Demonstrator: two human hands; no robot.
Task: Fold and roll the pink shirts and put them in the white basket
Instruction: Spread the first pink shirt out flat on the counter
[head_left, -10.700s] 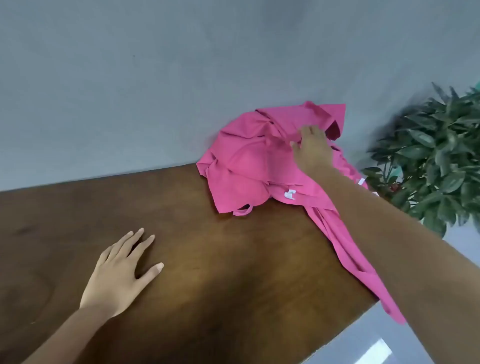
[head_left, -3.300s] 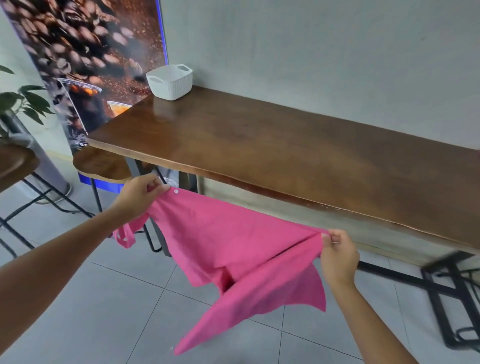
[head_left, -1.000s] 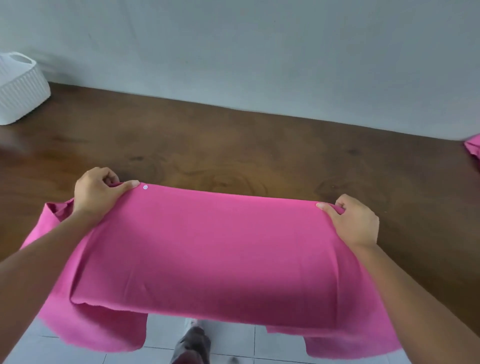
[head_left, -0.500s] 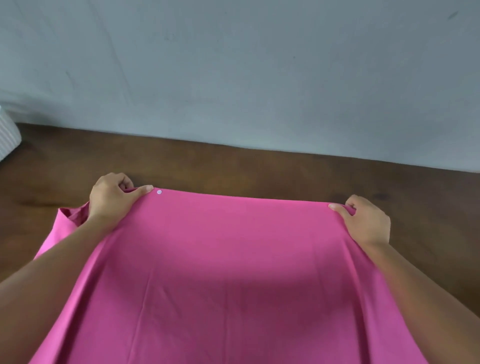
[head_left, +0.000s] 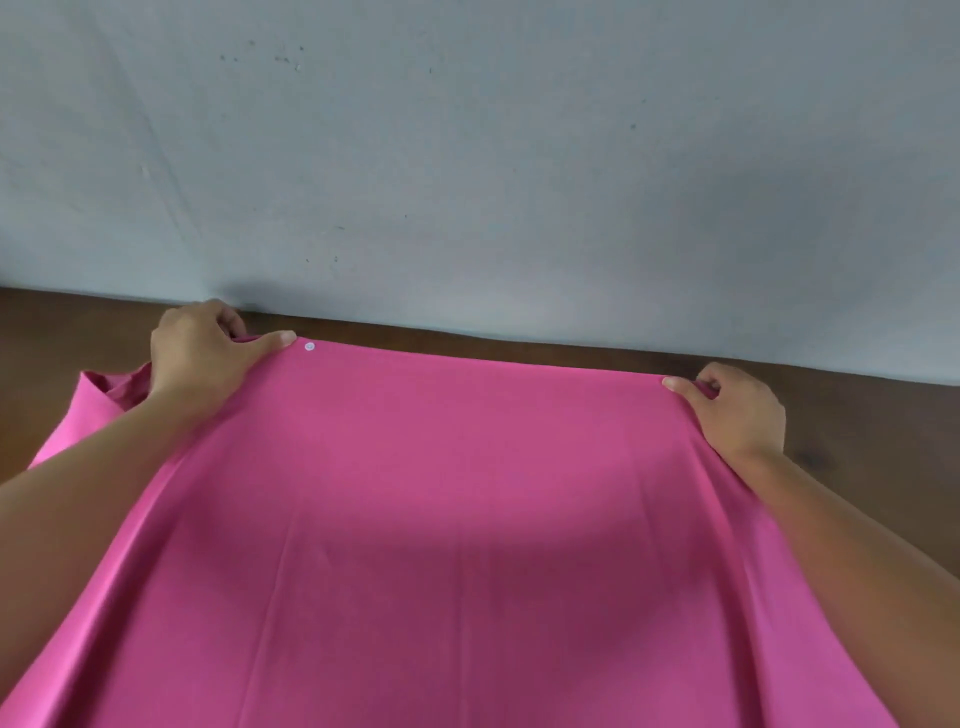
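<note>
- Pink shirt lies spread across the brown wooden table, its far edge pulled straight and running close to the base of the grey wall.
- Left hand pinches the far left corner of the shirt, thumb stretched along the top edge and the other fingers curled around the fabric beneath.
- Right hand grips the far right corner the same way, thumb on top and fingers curled under the cloth.
- Between the two hands the fabric is taut and smooth, with only faint lengthwise creases running toward the viewer.
- A small white button sits on the far edge just beside the left thumb tip.
- Loose pink fabric, apparently a sleeve or side panel, bunches behind the left wrist at the left edge of the shirt.
- Both forearms reach in from the lower corners and rest over the cloth.
- A soft shadow darkens the middle of the shirt.
</note>
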